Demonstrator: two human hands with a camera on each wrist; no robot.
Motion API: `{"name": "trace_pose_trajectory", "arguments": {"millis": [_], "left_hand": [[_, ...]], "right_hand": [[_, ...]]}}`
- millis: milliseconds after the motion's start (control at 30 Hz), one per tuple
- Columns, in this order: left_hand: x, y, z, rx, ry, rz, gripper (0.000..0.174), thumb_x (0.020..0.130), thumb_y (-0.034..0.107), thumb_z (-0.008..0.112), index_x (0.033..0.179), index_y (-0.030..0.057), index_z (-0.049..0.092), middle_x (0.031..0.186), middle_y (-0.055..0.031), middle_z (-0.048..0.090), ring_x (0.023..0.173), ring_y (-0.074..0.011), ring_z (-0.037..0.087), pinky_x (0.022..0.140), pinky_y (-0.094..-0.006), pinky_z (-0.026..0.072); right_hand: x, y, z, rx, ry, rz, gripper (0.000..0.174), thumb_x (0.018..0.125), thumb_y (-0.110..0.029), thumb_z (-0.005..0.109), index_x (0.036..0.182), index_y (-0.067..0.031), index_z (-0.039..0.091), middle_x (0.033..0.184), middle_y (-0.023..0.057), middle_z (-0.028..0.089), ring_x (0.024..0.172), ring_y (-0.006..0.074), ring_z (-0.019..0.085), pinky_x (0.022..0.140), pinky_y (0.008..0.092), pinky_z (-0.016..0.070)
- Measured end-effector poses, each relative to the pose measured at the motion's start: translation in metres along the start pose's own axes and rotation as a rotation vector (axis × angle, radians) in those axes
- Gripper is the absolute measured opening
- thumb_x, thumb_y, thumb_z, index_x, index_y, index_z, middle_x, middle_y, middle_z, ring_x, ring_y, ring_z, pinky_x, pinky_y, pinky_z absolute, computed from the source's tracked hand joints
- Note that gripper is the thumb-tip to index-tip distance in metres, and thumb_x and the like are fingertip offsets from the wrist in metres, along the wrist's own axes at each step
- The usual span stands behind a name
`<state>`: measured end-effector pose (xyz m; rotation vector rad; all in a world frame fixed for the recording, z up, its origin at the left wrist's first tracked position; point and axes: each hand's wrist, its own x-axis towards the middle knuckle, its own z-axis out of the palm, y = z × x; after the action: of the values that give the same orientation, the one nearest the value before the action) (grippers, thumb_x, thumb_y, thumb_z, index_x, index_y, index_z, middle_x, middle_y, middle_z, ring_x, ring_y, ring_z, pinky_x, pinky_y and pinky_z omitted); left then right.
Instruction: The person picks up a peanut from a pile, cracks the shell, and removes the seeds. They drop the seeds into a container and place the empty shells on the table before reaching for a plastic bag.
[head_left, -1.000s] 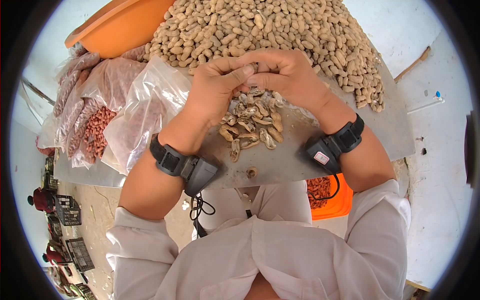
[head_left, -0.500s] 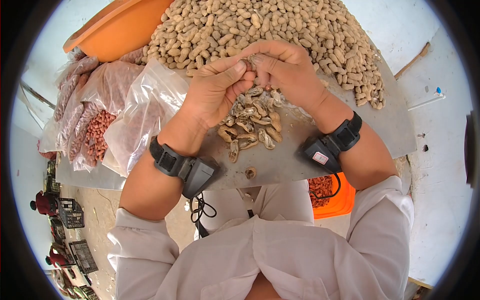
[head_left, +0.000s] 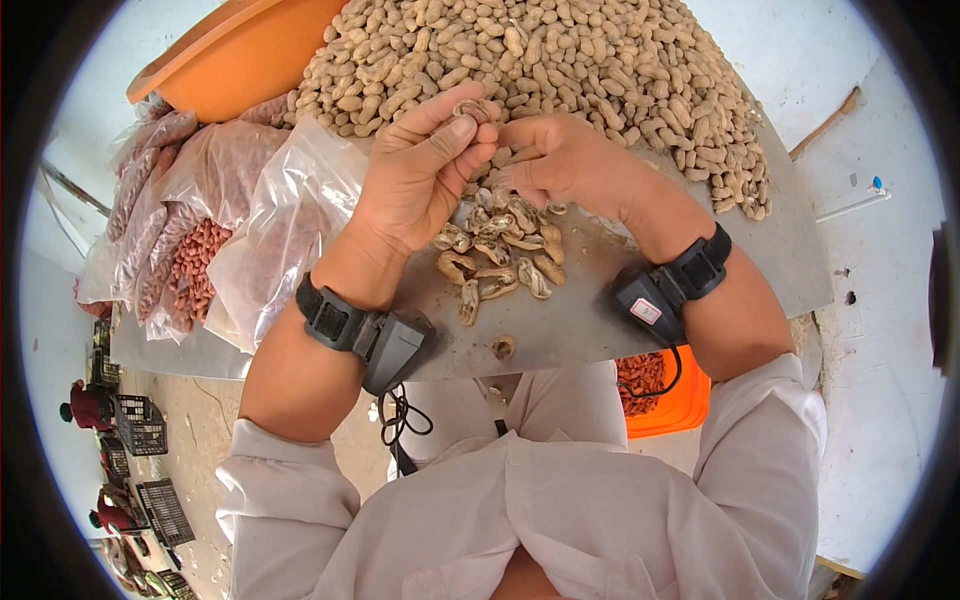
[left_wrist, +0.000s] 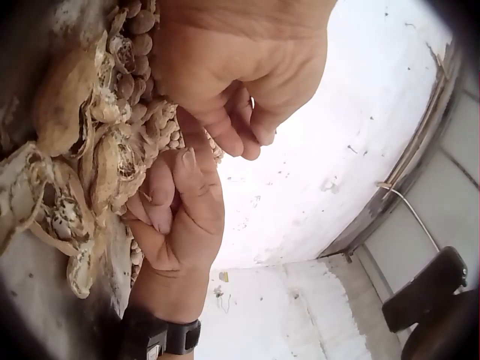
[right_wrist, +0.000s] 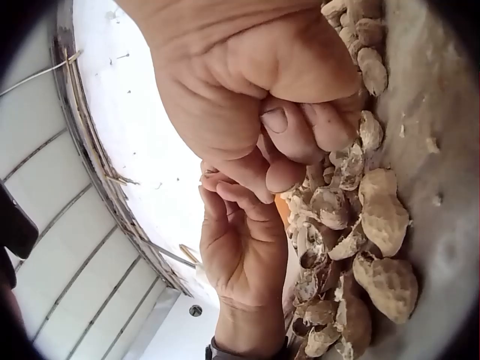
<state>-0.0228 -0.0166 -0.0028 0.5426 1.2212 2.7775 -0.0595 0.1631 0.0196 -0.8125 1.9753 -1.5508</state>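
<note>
The light, brittle peanut shell (head_left: 472,107) pinched between left hand (head_left: 415,185) fingers likely wants gentle rim grips; right hand (head_left: 565,165) fingers curl, contents unclear.

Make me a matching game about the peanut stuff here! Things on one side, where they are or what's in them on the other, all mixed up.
1. cracked shell
2. whole peanuts
3. empty shells
4. clear bags

a. full of red kernels
b. pinched by the left hand
c. heaped at the table's far side
d. scattered on the table nearest the person

Pairs: 1-b, 2-c, 3-d, 4-a
</note>
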Motion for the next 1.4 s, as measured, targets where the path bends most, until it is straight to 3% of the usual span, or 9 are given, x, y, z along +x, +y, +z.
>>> {"name": "trace_pose_trajectory", "arguments": {"millis": [233,333,433,533,633,833,1133,1333,1400], "left_hand": [[-0.001,0.000,-0.002,0.005,-0.021,-0.004,0.027,0.087,-0.003,0.051,0.115,-0.0037,0.054,0.105,-0.0152,0.060,0.092,-0.0190,0.063,0.080,-0.0241,0.0543],[-0.001,0.000,0.001,0.035,0.008,-0.005,0.027,0.087,-0.003,0.051,0.114,-0.0047,0.054,0.103,-0.0155,0.061,0.090,-0.0189,0.063,0.079,-0.0238,0.0546],[-0.001,0.000,0.004,0.074,0.051,-0.019,0.025,0.087,-0.003,0.052,0.112,-0.0056,0.055,0.100,-0.0153,0.062,0.088,-0.0187,0.064,0.078,-0.0232,0.0549],[-0.001,-0.003,0.004,0.151,0.088,-0.047,0.025,0.087,-0.002,0.053,0.112,-0.0057,0.055,0.097,-0.0145,0.063,0.087,-0.0185,0.064,0.075,-0.0230,0.0554],[0.000,-0.003,0.001,0.184,0.119,-0.067,0.024,0.086,-0.001,0.055,0.110,-0.0060,0.056,0.095,-0.0138,0.064,0.085,-0.0184,0.065,0.074,-0.0232,0.0558],[0.001,-0.004,0.002,0.223,0.167,-0.112,0.020,0.087,0.005,0.056,0.105,-0.0043,0.060,0.093,-0.0118,0.064,0.079,-0.0172,0.065,0.072,-0.0250,0.0567],[0.001,-0.006,0.001,0.259,0.206,-0.103,0.022,0.089,0.005,0.055,0.108,-0.0050,0.059,0.095,-0.0116,0.064,0.078,-0.0154,0.064,0.072,-0.0238,0.0553],[0.001,-0.007,0.002,0.277,0.207,-0.084,0.022,0.088,0.003,0.055,0.108,-0.0055,0.059,0.095,-0.0110,0.064,0.077,-0.0154,0.064,0.072,-0.0233,0.0548],[0.000,-0.007,0.004,0.342,0.228,-0.077,0.022,0.087,0.003,0.055,0.107,-0.0055,0.059,0.095,-0.0106,0.064,0.078,-0.0153,0.063,0.072,-0.0232,0.0546]], "right_hand": [[0.006,0.009,-0.007,0.114,0.095,-0.065,0.023,0.081,-0.011,0.060,0.100,0.0012,0.061,0.062,0.0003,0.053,0.054,0.0061,0.046,0.046,0.0201,0.0316],[0.006,0.012,-0.004,0.277,0.249,-0.204,0.022,0.080,-0.009,0.061,0.100,-0.0012,0.062,0.063,-0.0010,0.053,0.055,0.0044,0.046,0.045,0.0191,0.0328],[0.004,0.005,-0.002,0.237,0.326,-0.380,0.023,0.078,-0.009,0.063,0.101,-0.0050,0.063,0.059,-0.0039,0.051,0.053,0.0030,0.044,0.044,0.0187,0.0332],[0.003,0.009,-0.004,-0.170,0.370,-0.562,0.022,0.076,-0.011,0.066,0.098,-0.0083,0.065,0.053,-0.0049,0.047,0.048,0.0033,0.041,0.043,0.0203,0.0323],[0.000,0.005,-0.001,-0.338,0.413,-0.511,0.019,0.074,-0.013,0.069,0.092,-0.0088,0.066,0.049,-0.0029,0.044,0.044,0.0053,0.038,0.043,0.0224,0.0321],[0.003,0.008,-0.001,-0.385,0.466,-0.458,0.019,0.071,-0.017,0.071,0.087,-0.0085,0.066,0.047,-0.0004,0.043,0.043,0.0086,0.038,0.042,0.0248,0.0321],[0.005,0.011,0.000,-0.472,0.490,-0.455,0.015,0.072,-0.016,0.067,0.082,-0.0047,0.065,0.056,0.0045,0.052,0.048,0.0104,0.048,0.047,0.0261,0.0396],[0.005,0.009,0.001,-0.375,0.438,-0.345,0.015,0.073,-0.016,0.066,0.080,-0.0033,0.064,0.061,0.0039,0.056,0.052,0.0118,0.051,0.049,0.0260,0.0415],[0.003,0.009,0.002,-0.409,0.413,-0.399,0.012,0.078,-0.013,0.065,0.084,-0.0030,0.063,0.055,-0.0014,0.048,0.049,0.0064,0.048,0.046,0.0227,0.0391]]}}
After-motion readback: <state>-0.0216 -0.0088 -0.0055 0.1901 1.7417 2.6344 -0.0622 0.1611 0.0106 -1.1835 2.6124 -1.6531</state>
